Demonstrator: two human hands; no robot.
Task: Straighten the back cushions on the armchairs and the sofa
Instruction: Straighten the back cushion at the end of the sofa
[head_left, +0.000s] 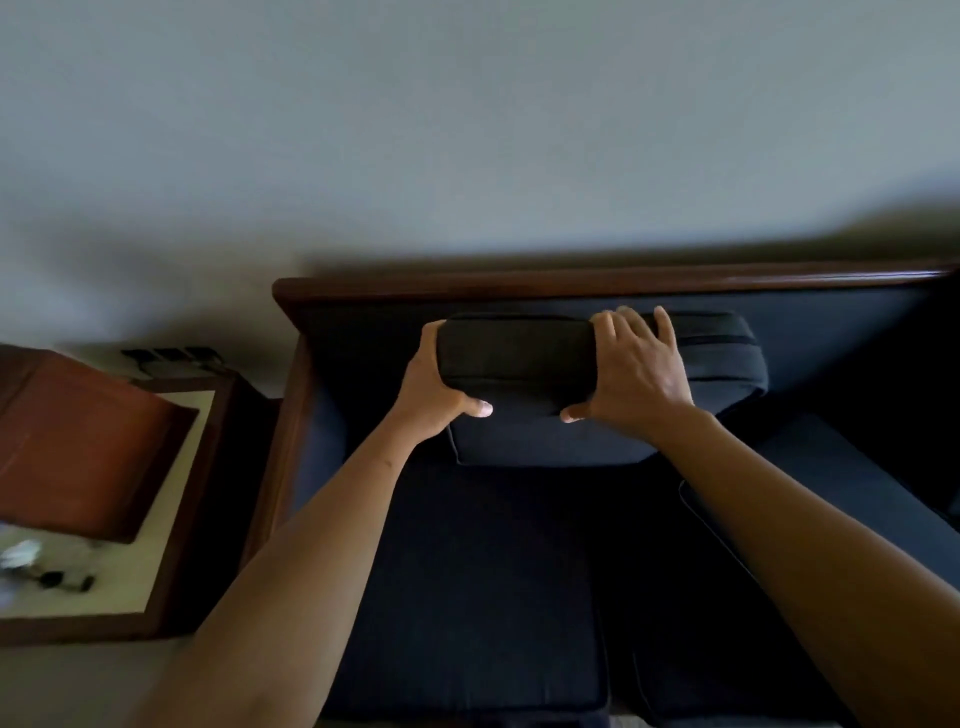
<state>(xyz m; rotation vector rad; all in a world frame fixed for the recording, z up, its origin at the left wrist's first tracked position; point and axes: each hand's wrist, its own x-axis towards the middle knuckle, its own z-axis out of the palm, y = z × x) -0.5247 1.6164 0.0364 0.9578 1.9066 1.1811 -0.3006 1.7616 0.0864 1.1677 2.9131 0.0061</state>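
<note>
Left hand (441, 387): clamped on the left end of the back cushion's top edge, thumb on the front face, fingers wrapped behind and out of sight; the grip suits steering that corner.
Right hand (636, 371): closed over the same top edge, right of its middle, fingers spread across the top, thumb pressed to the front; likely squaring the cushion against the sofa back.
Back cushion (524, 364): dark woven fabric, soft, boxy, piped seams; upright, bottom edge on the seat, top leaning toward the sofa back; its right end sits slightly askew.
Sofa back (779, 338): directly behind the cushion; navy upholstery, flat.
Wooden rail (571, 285): caps the sofa back, above the cushion; dark polished wood, rounded corner.
Seat cushions (467, 597): below and in front of the back cushion; navy, flat, seam between them.
Side table (156, 597): well left of the cushion; dark wood frame, pale top, small blurred items.
Task stage: adjustment under way, judged unfinished.
</note>
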